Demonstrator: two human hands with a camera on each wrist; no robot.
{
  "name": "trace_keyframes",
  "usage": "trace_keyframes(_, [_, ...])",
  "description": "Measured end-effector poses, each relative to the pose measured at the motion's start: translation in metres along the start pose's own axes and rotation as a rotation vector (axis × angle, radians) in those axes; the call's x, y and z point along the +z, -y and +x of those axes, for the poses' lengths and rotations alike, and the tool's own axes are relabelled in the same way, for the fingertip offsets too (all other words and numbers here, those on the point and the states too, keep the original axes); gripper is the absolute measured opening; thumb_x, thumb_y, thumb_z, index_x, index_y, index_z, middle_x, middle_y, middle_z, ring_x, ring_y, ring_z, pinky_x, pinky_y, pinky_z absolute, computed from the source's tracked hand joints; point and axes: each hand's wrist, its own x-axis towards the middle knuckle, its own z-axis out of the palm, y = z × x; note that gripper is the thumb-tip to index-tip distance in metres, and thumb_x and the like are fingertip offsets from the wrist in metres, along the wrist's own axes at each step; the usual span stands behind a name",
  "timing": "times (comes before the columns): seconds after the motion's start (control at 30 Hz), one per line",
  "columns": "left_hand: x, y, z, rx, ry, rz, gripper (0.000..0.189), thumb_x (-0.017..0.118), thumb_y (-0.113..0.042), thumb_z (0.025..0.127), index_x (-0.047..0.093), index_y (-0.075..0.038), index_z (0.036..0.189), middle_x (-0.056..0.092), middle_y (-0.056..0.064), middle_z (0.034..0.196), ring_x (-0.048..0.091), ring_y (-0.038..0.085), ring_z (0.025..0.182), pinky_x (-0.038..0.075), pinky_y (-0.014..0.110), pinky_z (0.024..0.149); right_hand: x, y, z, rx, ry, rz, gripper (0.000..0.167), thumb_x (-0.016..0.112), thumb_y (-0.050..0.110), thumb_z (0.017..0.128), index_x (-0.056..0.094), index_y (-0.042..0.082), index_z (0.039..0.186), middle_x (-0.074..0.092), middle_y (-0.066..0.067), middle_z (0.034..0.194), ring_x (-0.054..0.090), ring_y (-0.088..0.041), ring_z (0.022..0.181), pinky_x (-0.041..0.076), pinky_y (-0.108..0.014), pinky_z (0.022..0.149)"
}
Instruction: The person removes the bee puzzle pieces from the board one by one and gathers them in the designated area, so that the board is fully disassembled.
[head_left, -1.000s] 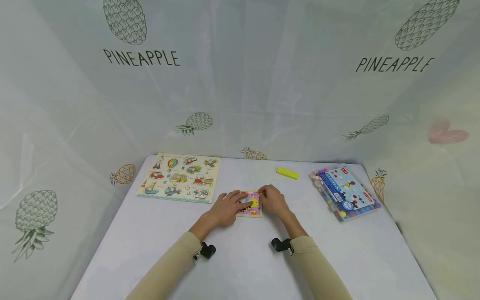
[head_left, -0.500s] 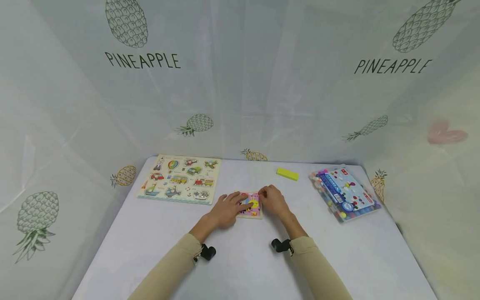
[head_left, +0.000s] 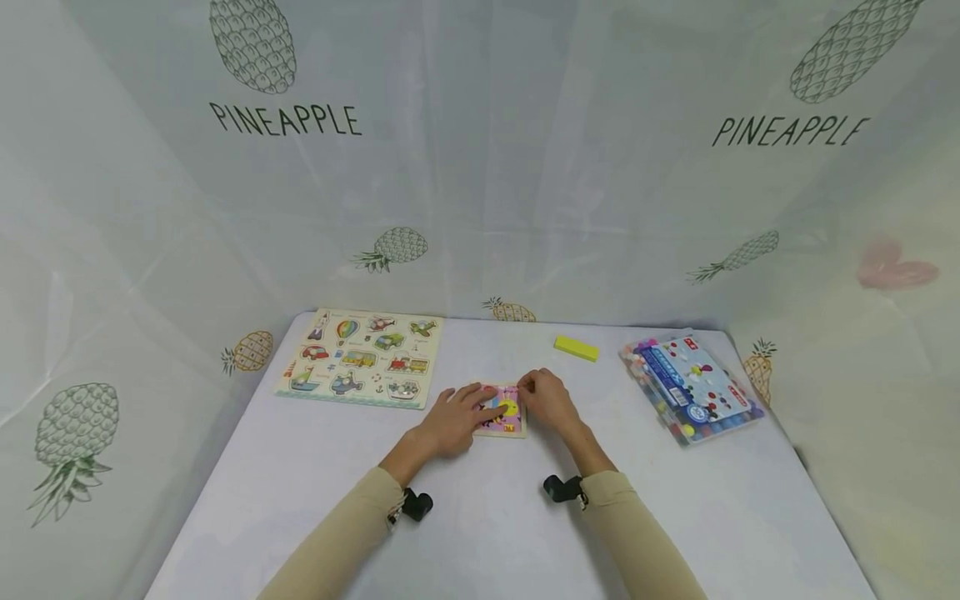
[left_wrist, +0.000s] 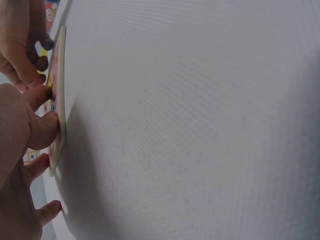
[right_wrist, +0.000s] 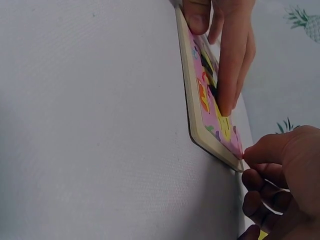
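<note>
A small square wooden puzzle [head_left: 513, 427] with a pink and yellow picture and a pale wooden frame lies flat mid-table. My left hand [head_left: 448, 422] rests across its left half, fingers spread and pressing on the picture. In the left wrist view, the left thumb sits at the near edge of the puzzle [left_wrist: 61, 90]. My right hand [head_left: 546, 400] is at the far right corner, its fingers curled and its thumb and forefinger pinching the frame. The right wrist view shows that thumb tip on the corner of the puzzle [right_wrist: 204, 112]. Part of the picture is hidden under the left fingers.
A large vehicle puzzle board [head_left: 360, 358] lies at the back left of the white table [head_left: 480, 517]. Behind the right hand is a yellow block [head_left: 576, 348]. A clear case of colourful beads or pens [head_left: 690, 385] with a blue label lies at the right.
</note>
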Motion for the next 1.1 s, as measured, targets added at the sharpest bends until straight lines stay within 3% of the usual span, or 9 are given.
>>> trace_keyframes(0.63, [0.0038, 0.0017, 0.0013, -0.005, 0.028, -0.020, 0.073, 0.058, -0.004, 0.089, 0.042, -0.035, 0.154, 0.033, 0.001, 0.162, 0.026, 0.031, 0.150, 0.033, 0.064, 0.109, -0.0015, -0.0024, 0.0002, -0.040, -0.028, 0.030, 0.010, 0.064, 0.014, 0.096, 0.070, 0.006, 0.099, 0.060, -0.006, 0.094, 0.056, -0.018, 0.082, 0.050, -0.036, 0.075])
trace_keyframes(1.1, [0.0042, 0.0017, 0.0003, -0.010, 0.034, -0.034, 0.074, 0.059, -0.005, 0.089, 0.041, -0.034, 0.155, 0.031, 0.001, 0.163, 0.025, 0.031, 0.151, 0.032, 0.064, 0.110, -0.0013, -0.0025, -0.0022, -0.044, 0.008, -0.012, 0.019, 0.069, 0.020, 0.096, 0.072, 0.008, 0.110, 0.060, -0.006, 0.095, 0.055, -0.018, 0.081, 0.049, -0.033, 0.071])
